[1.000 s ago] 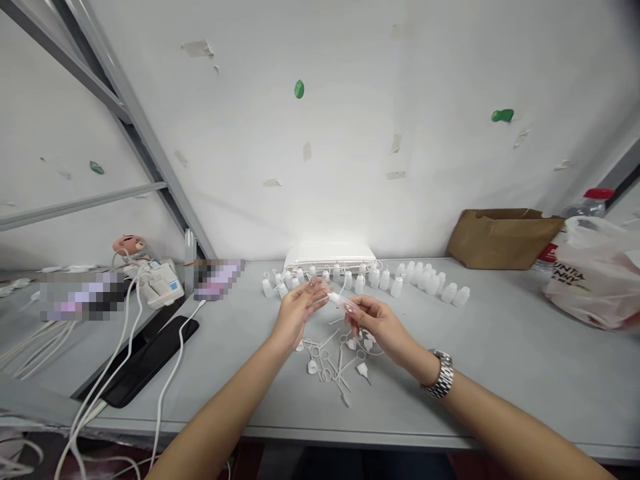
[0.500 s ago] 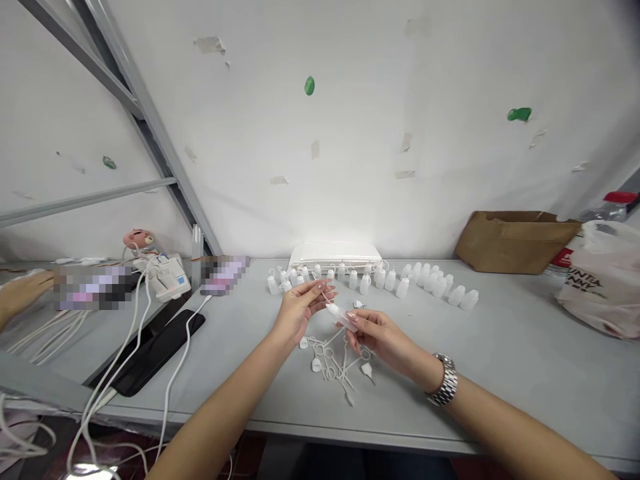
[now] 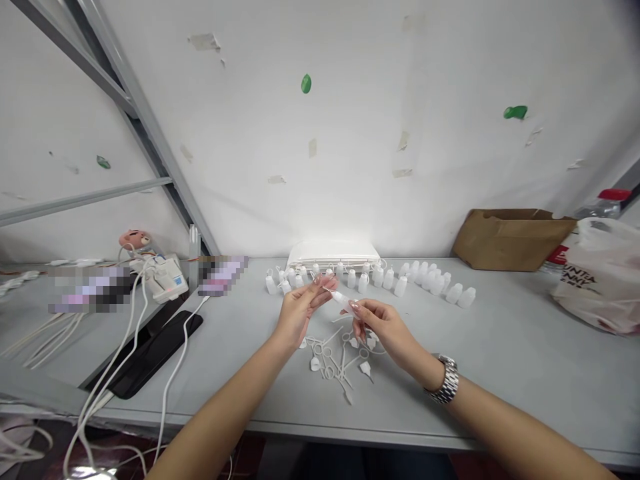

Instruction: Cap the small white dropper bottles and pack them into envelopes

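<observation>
Right, far left on the grey desk (image 3: pixel 525 380) sits a pink bear figure (image 3: pixel 134 239) beside a white plug block (image 3: pixel 167 280), with white cables (image 3: pixel 145 313) trailing over a dark slab (image 3: pixel 157 353). Next along, a blurred-out device (image 3: pixel 223 275). Into the middle: the left hand (image 3: pixel 297 313), fingers bent together at the nozzle end of a small bottle (image 3: pixel 342 301); whether they grip it, one cannot tell. Capped bottles (image 3: pixel 401 287) stand close behind, some hidden by that hand. And here's the small bottle, tilted between the two hands above the desk, its body pinched by the right hand (image 3: pixel 383 323). Below lie loose white caps (image 3: pixel 315 364) in a tangle, partly covered by the right hand. Farther right come bottles without caps (image 3: pixel 454 293), a brown paper bag (image 3: pixel 513 241) and a plastic bag (image 3: pixel 600 280).
</observation>
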`<state>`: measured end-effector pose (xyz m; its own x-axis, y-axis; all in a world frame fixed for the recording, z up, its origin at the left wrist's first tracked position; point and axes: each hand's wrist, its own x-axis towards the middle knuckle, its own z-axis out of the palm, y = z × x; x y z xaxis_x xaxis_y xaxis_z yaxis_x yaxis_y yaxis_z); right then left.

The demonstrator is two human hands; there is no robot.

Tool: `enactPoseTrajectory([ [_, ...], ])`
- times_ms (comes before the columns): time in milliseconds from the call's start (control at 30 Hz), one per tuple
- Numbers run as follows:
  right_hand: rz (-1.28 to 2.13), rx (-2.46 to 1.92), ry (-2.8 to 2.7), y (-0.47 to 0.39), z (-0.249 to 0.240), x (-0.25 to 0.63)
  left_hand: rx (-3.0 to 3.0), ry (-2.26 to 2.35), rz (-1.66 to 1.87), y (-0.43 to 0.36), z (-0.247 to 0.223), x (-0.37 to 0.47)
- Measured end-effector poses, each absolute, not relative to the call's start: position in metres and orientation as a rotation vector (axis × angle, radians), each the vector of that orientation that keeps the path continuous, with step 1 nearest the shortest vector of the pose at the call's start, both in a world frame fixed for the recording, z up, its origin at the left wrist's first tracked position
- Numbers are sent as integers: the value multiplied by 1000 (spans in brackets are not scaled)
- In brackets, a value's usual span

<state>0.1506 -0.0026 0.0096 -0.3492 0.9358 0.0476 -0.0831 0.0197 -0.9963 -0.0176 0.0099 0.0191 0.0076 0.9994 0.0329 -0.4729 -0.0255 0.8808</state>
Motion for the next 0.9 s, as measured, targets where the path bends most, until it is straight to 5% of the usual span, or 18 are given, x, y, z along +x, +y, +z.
enactPoseTrajectory([
  [900,1277,-1102,-1526,-7,9,147,935,856,1383,9,13,-16],
])
